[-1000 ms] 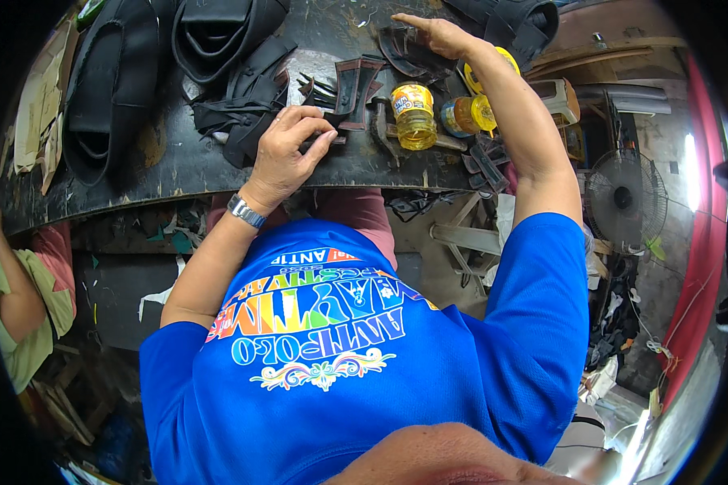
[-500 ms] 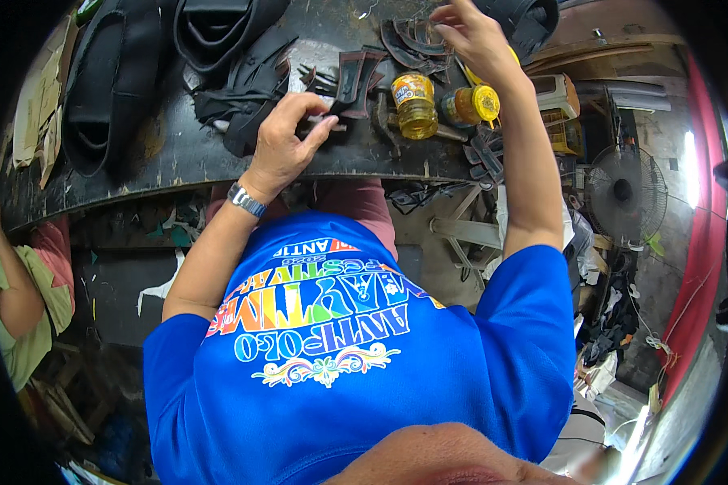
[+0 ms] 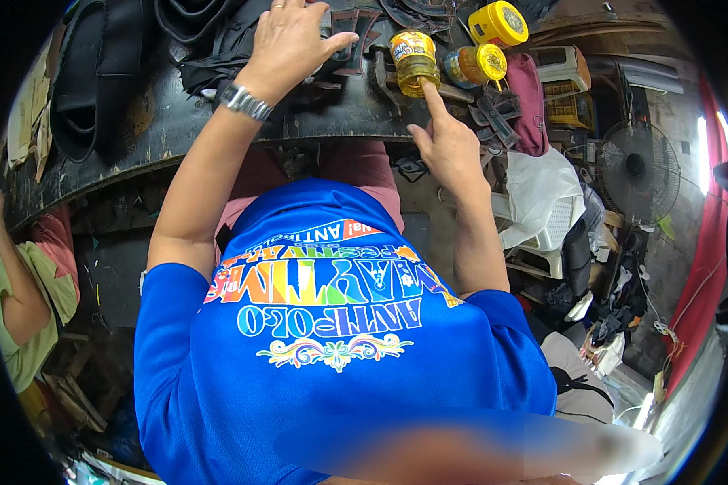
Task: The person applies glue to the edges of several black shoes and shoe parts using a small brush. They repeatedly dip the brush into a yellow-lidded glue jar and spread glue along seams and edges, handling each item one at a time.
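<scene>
Since the earlier frame, the right hand has come back from the far side of the worn black table to the clear, yellow-labelled jar, its extended index finger at the jar's near end; the left hand reaches farther forward, beside dark brown strips. The hands are apart; I cannot tell whether the left grips anything. Light finger pressure should keep the jar steady. A wooden-handled, dark metal tool and yellow-lidded amber jar crowd it.

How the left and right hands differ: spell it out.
The left hand spreads by dark strips; the right hand extends its index finger toward a jar, contact unclear. The left hand has a metal watch at its wrist; the right hand has none. Both show their backs, thumbs held out.
</scene>
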`<act>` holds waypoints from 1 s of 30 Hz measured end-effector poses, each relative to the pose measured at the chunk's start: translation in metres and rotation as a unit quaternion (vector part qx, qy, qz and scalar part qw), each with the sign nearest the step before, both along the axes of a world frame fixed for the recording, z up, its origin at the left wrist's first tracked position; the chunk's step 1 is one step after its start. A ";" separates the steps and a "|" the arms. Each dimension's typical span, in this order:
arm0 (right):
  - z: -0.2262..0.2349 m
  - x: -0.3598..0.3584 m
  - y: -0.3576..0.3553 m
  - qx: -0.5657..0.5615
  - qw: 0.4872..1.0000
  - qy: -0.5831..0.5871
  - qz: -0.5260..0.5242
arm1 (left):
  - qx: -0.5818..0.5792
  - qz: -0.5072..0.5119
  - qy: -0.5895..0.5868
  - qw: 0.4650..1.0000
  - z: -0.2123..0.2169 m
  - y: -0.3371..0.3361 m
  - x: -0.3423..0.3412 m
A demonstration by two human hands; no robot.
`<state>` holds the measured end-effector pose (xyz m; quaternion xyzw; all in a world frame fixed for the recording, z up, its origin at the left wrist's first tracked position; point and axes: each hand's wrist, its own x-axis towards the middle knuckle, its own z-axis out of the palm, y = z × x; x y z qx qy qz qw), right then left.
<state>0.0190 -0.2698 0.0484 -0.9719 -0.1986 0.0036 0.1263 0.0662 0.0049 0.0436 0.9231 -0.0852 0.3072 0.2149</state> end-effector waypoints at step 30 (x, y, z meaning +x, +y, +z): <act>0.032 -0.032 0.030 0.280 0.897 -0.184 0.288 | -0.128 -0.252 -0.250 0.926 -0.024 -0.015 -0.073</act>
